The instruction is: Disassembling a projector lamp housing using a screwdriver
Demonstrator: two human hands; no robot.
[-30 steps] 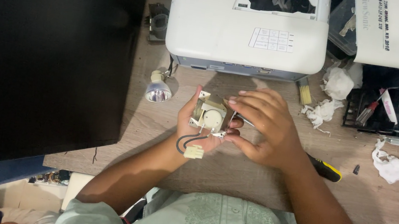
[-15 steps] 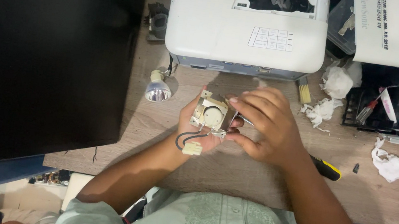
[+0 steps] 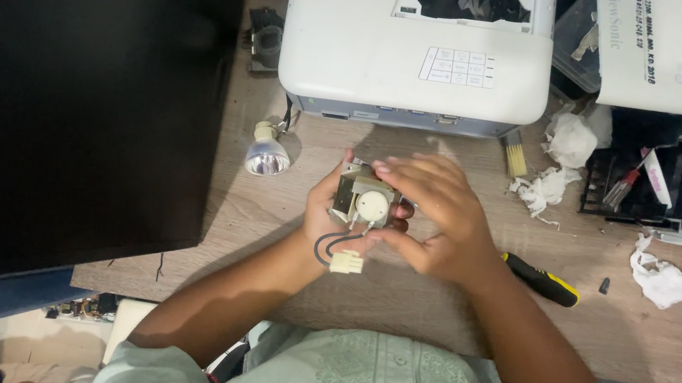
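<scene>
My left hand (image 3: 325, 214) cups a small beige lamp housing (image 3: 364, 201) with a round white centre, held over the wooden table (image 3: 623, 338). A looped black wire ending in a white plug (image 3: 345, 261) hangs from the housing below my palm. My right hand (image 3: 435, 221) closes around the housing's right side, thumb underneath and fingers over the top. A white projector (image 3: 380, 37) with its top hatch off stands just beyond both hands.
A loose reflector bulb (image 3: 267, 155) lies left of my hands. A yellow-and-black screwdriver (image 3: 543, 281) rests on the right. Crumpled tissues (image 3: 550, 190) and a small brush (image 3: 515, 156) sit near the projector. A big black panel (image 3: 70, 91) covers the left.
Both hands have turned the lamp housing slightly, so its round white face now points more upward. My right fingers have spread over its top.
</scene>
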